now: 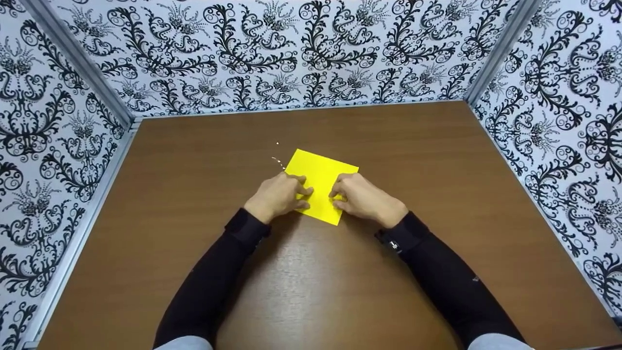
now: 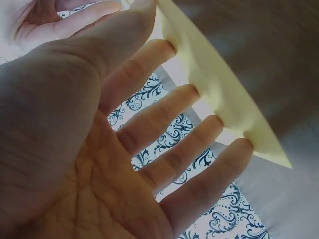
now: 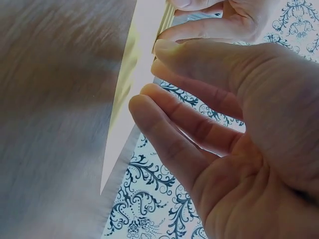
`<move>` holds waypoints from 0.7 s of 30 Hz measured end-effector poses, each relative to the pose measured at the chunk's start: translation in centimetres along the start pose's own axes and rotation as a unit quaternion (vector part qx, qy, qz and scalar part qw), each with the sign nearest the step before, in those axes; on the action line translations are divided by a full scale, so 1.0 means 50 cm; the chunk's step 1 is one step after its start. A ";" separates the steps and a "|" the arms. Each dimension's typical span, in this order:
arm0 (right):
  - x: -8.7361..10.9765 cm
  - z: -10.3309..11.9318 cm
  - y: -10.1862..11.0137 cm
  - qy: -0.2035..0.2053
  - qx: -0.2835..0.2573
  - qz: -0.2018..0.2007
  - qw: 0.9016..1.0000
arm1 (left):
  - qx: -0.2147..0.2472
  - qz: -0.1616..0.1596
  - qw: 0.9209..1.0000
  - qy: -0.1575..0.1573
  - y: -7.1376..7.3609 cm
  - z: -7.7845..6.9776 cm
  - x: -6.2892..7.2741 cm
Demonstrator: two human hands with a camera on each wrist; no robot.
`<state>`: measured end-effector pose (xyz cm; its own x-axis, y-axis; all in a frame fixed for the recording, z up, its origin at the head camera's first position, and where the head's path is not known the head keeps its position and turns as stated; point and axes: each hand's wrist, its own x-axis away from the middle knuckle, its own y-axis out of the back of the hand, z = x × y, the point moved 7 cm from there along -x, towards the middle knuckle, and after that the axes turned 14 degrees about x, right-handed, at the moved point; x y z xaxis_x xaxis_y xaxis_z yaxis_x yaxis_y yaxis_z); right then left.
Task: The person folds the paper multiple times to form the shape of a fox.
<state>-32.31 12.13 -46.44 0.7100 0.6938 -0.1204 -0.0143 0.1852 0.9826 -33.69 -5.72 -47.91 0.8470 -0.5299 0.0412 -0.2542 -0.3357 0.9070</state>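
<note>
A square sheet of yellow paper [image 1: 321, 182] lies askew on the brown tabletop. On its left side rests my left hand [image 1: 279, 193], whose fairly straight fingers press their tips onto the sheet in the left wrist view, with the thumb spread from them. My right hand [image 1: 367, 197] touches the paper's right side with lightly bent fingers. In the right wrist view, its fingertips [image 3: 142, 107] meet the sheet, and the thumb tip is close to the index finger. A strip of bare yellow paper shows between the two hands.
Small white specks [image 1: 278, 160] dot the wooden table [image 1: 204, 146] beyond the sheet's left corner. Walls with a black floral pattern [image 1: 272, 58] enclose the back and sides. Grey metal posts [image 1: 500, 53] stand at the back corners. Dark bands [image 1: 247, 228] wrap both wrists.
</note>
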 end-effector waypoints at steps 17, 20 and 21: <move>-0.003 0.017 -0.015 0.030 0.005 -0.008 1.000 | -0.006 -0.002 0.998 0.068 0.012 -0.011 0.020; -0.003 0.018 -0.015 0.022 0.006 0.001 1.000 | -0.010 -0.003 0.998 0.064 0.013 -0.011 0.019; -0.002 0.018 -0.016 0.020 0.005 0.004 1.000 | -0.010 -0.002 0.998 0.063 0.013 -0.011 0.019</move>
<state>-31.76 11.29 -47.07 0.6817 0.7220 -0.1182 -0.0122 0.1728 0.9849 -32.81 -6.02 -47.04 0.9005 -0.4257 0.0883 -0.2417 -0.3212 0.9156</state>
